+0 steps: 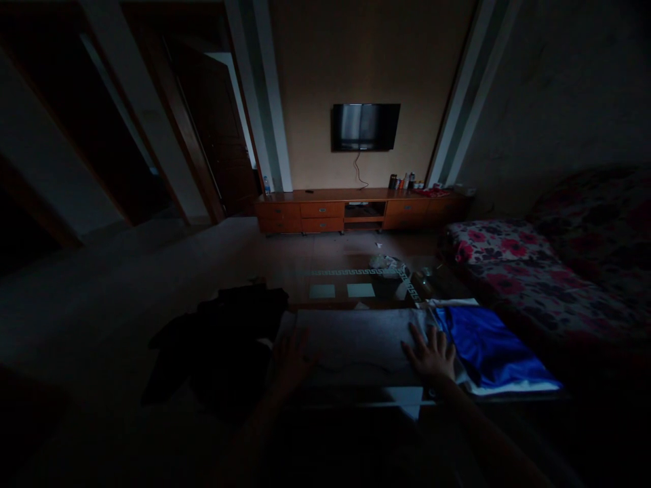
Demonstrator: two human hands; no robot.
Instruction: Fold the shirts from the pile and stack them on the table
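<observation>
A grey folded cloth point(356, 339) lies flat on a low glass table point(366, 281) in front of me. My left hand point(292, 359) rests flat on the cloth's left edge, fingers stretched out. Spread open, my right hand point(432, 356) presses on the cloth's right edge. Right beside that hand lies a shiny blue garment point(491, 349) on a white layer. A heap of dark clothing point(224, 339) sits at the table's left, next to my left hand. The room is very dim.
A wooden TV cabinet point(356, 210) runs along the far wall beneath a wall-mounted television point(365, 127). A floral-covered sofa point(534, 264) stands on the right. Crumpled items point(386, 264) sit on the table's far end. A dark doorway point(218, 135) opens at left.
</observation>
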